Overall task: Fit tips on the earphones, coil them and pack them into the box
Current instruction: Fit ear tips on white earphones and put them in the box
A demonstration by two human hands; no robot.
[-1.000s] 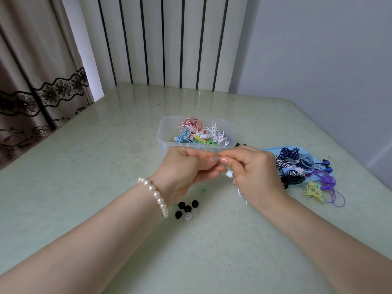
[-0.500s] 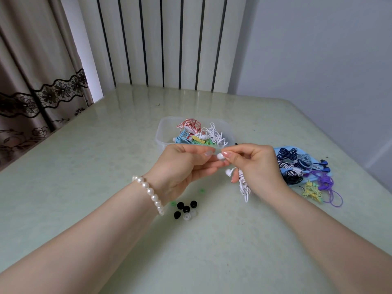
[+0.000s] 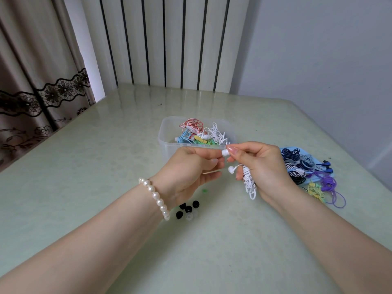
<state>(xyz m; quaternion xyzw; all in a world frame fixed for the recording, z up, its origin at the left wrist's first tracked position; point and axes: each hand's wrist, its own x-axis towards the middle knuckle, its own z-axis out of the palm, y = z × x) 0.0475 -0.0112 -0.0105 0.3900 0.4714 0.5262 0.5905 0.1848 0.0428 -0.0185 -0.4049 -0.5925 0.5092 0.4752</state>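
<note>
My right hand point(image 3: 263, 168) holds a coiled white earphone point(image 3: 249, 183); thumb and forefinger pinch one white earbud point(image 3: 225, 152), and the other bud point(image 3: 231, 169) hangs just below. My left hand point(image 3: 191, 166) is right beside it, fingers curled, fingertips meeting the pinched bud; whether they hold a tip I cannot tell. Behind the hands stands a clear plastic box point(image 3: 169, 149) with several coiled earphones in red, blue, yellow, green and white. Loose black and clear ear tips point(image 3: 187, 210) lie on the table under my left wrist.
A blue lid point(image 3: 286, 150) at the right carries several dark and striped earphone bundles point(image 3: 297, 164). Yellow point(image 3: 316, 190) and purple point(image 3: 331, 184) earphones lie beside it. A small green tip point(image 3: 204, 190) lies on the pale green table point(image 3: 84, 177).
My hands have drawn slightly apart. The coiled white cord and both buds, mostly hidden inside my right hand a second ago, now hang in plain sight below it.
</note>
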